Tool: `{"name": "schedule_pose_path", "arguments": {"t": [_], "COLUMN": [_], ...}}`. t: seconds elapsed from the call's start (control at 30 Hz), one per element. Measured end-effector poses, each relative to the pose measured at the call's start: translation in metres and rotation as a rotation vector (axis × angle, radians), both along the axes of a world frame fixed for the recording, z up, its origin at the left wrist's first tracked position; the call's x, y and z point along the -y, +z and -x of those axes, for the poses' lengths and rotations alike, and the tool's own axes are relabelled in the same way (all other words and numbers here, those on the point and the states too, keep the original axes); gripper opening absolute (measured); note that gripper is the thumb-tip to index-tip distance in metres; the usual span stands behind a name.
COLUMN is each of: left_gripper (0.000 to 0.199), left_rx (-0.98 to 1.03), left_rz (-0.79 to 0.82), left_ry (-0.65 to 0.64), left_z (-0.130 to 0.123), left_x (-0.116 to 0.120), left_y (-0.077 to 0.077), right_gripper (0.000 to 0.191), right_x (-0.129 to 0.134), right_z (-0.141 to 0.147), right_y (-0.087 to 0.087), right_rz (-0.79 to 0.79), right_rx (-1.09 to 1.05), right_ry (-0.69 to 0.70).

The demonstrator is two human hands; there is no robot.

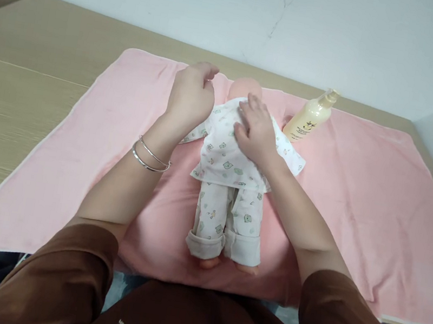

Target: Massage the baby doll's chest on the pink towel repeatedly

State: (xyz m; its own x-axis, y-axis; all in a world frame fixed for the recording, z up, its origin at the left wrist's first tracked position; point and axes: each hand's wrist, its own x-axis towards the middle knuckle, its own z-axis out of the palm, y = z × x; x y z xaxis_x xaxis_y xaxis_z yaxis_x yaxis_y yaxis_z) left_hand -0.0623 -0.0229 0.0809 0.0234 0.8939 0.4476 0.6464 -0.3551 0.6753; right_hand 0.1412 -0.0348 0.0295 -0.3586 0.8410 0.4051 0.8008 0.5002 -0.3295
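A baby doll lies face down or with its face hidden, its bald head point(246, 88) toward the wall. It wears a white patterned top point(221, 154) and matching trousers point(212, 210) with rolled cuffs; its feet show below. My right hand point(257, 131) rests on the upper part of the top, fingers spread and holding nothing. Beside the doll's head and left shoulder area, my left hand point(193, 92) is raised with curled fingers. What those fingers hold, if anything, is hidden. Two silver bangles point(151, 156) circle my left wrist.
A pink blanket point(361, 207) lies under the doll on a wooden table point(17, 97). Right of the doll's head, a pale yellow pump bottle point(309, 117) leans on the blanket. Behind the table rises a white wall point(184, 3) with a crack.
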Motion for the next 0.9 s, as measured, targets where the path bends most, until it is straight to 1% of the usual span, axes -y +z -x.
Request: {"name": "schedule_pose_path", "arguments": {"t": [0.07, 0.1, 0.2, 0.23, 0.4, 0.5, 0.6, 0.7, 0.77, 0.83, 0.9], "left_gripper": [0.024, 0.024, 0.035, 0.037, 0.042, 0.043, 0.041, 0.034, 0.027, 0.021, 0.018], "left_rx": [0.035, 0.050, 0.063, 0.060, 0.066, 0.097, 0.131, 0.245, 0.357, 0.446, 0.521], "left_rz": [0.004, 0.010, 0.023, 0.021, 0.000, -0.009, -0.014, 0.028, 0.086, 0.155, 0.233], "left_ry": [0.028, 0.049, 0.096, 0.099, 0.078, 0.039, -0.001, -0.061, -0.104, -0.132, -0.177], "left_z": [-0.002, -0.004, -0.007, -0.008, -0.011, -0.013, -0.017, -0.023, -0.031, -0.044, -0.062], "left_x": [0.003, 0.004, 0.008, 0.009, 0.009, 0.012, 0.015, 0.016, 0.016, 0.015, 0.011], "left_y": [0.003, 0.005, 0.010, 0.010, 0.008, 0.006, 0.005, 0.007, 0.011, 0.017, 0.025], "right_gripper": [0.052, 0.052, 0.055, 0.056, 0.058, 0.059, 0.062, 0.063, 0.057, 0.042, 0.035], "right_x": [-0.004, -0.005, -0.007, -0.007, -0.006, 0.001, 0.020, 0.042, 0.054, 0.060, 0.061], "right_z": [-0.002, -0.003, -0.003, -0.003, 0.002, 0.008, 0.016, 0.019, 0.012, -0.006, -0.033], "right_y": [-0.001, -0.001, 0.000, 0.000, 0.003, 0.006, 0.014, 0.028, 0.045, 0.065, 0.086], "right_rz": [0.042, 0.044, -0.032, -0.035, 0.137, 0.161, 0.180, 0.226, 0.277, 0.342, 0.413], "right_rx": [0.027, 0.025, -0.007, 0.006, 0.170, 0.217, 0.307, 0.419, 0.479, 0.476, 0.391], "right_ry": [0.086, 0.103, 0.046, 0.029, 0.070, 0.035, 0.001, 0.030, 0.112, 0.224, 0.278]}}
